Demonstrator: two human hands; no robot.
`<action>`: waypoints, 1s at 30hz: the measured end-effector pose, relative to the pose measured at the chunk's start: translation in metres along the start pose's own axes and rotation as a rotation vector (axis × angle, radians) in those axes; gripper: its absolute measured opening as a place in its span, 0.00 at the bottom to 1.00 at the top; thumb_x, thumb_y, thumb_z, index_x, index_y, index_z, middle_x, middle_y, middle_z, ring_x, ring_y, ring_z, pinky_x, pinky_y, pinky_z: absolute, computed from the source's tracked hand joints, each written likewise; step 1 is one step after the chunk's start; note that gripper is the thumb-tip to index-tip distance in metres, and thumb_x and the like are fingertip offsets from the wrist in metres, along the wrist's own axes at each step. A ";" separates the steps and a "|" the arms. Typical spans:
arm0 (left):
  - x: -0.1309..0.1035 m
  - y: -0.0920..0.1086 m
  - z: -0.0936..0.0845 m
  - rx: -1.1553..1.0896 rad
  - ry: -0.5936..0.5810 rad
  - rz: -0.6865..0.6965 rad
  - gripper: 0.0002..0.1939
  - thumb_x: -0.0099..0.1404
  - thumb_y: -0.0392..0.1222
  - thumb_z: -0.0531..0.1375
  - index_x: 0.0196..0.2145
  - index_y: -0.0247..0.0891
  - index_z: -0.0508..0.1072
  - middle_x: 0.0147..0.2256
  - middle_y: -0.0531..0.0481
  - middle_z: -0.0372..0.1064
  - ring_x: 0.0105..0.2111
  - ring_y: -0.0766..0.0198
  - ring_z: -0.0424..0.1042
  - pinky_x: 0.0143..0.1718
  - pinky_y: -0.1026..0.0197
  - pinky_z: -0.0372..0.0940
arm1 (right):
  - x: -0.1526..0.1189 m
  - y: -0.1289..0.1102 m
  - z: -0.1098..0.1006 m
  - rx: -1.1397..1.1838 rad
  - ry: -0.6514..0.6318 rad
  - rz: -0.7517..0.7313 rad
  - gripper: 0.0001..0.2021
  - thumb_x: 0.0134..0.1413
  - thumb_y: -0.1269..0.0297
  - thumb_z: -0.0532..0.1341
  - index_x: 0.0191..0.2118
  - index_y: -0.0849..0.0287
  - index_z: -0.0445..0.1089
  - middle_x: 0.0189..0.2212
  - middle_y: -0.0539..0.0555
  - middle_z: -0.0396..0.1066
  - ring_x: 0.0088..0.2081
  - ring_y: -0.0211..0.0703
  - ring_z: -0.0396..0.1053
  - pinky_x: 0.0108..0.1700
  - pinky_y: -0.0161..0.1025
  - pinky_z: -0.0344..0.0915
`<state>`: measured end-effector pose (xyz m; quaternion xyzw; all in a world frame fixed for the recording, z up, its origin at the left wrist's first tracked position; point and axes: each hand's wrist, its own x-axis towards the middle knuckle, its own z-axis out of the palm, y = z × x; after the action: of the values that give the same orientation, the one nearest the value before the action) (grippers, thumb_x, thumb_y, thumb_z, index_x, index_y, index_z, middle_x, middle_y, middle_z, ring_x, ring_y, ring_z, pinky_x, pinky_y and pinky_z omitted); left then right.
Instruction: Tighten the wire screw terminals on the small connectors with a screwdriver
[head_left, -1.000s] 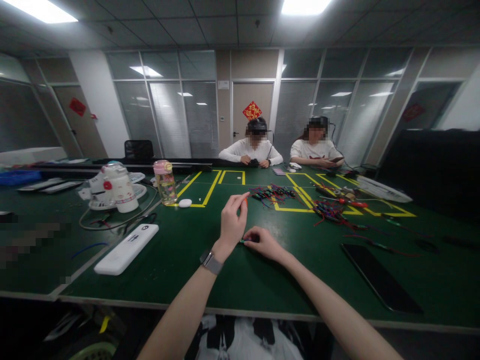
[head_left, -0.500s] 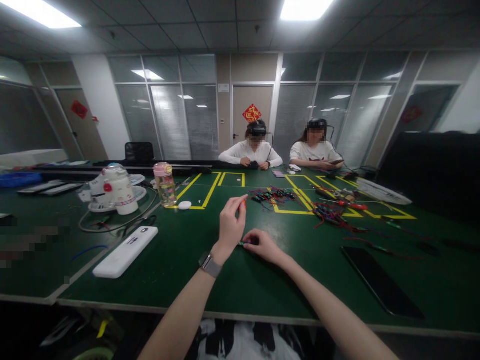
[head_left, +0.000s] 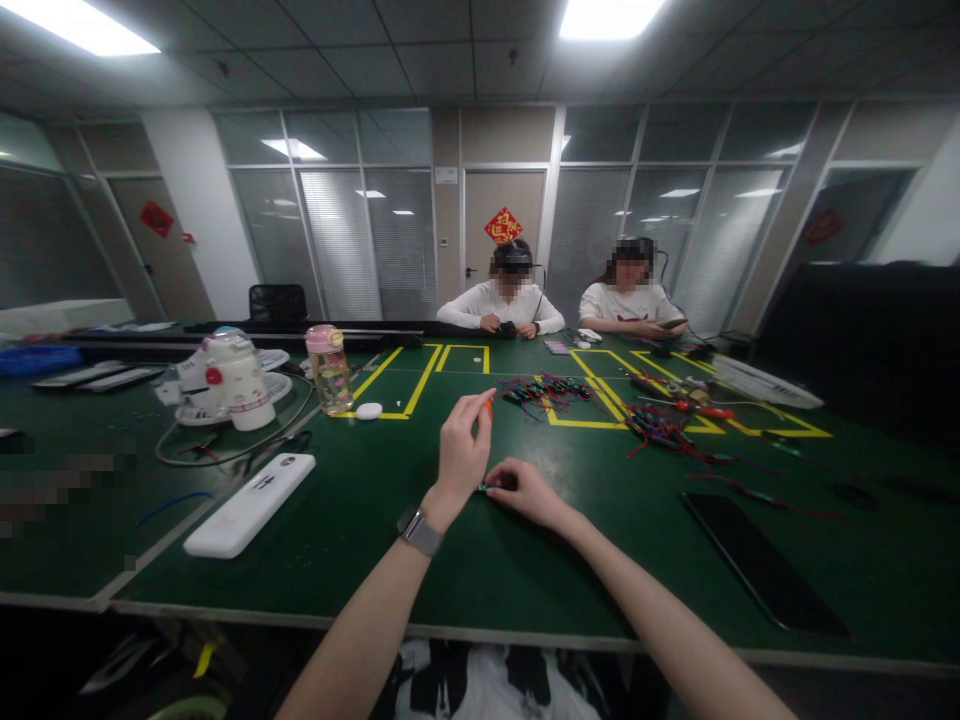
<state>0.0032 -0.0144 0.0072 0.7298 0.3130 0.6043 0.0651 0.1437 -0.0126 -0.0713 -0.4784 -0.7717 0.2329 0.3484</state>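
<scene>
My left hand (head_left: 465,440), with a watch on its wrist, is raised over the green table and closed around an orange-ended tool (head_left: 489,408). Only a bit of orange shows at the fingertips; the rest of the tool is hidden behind the hand. Just to the right and lower, my right hand (head_left: 523,490) rests on the tabletop. Its thumb and finger pinch a small green circuit board (head_left: 482,488), which lies close by the left wrist and is partly covered by the fingers.
Wire bundles (head_left: 551,392) lie beyond my hands, with another pile (head_left: 664,425) to their right. A black phone (head_left: 761,560) lies at right, a white power bank (head_left: 251,505) at left. A pink-lidded bottle (head_left: 328,370) stands farther back. Two people sit across the table.
Both hands stay in nearly the same place, still closed on the tool and the circuit board. The view shifts very slightly.
</scene>
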 end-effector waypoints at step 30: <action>0.002 -0.003 -0.001 0.070 0.037 -0.062 0.12 0.67 0.39 0.54 0.45 0.39 0.74 0.37 0.48 0.67 0.37 0.64 0.69 0.41 0.61 0.64 | -0.001 -0.003 -0.002 -0.029 -0.011 0.000 0.07 0.46 0.73 0.65 0.34 0.61 0.76 0.29 0.52 0.71 0.32 0.40 0.67 0.36 0.35 0.62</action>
<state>0.0012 -0.0113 0.0074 0.7102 0.3575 0.6042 0.0525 0.1437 -0.0147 -0.0679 -0.4821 -0.7769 0.2245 0.3372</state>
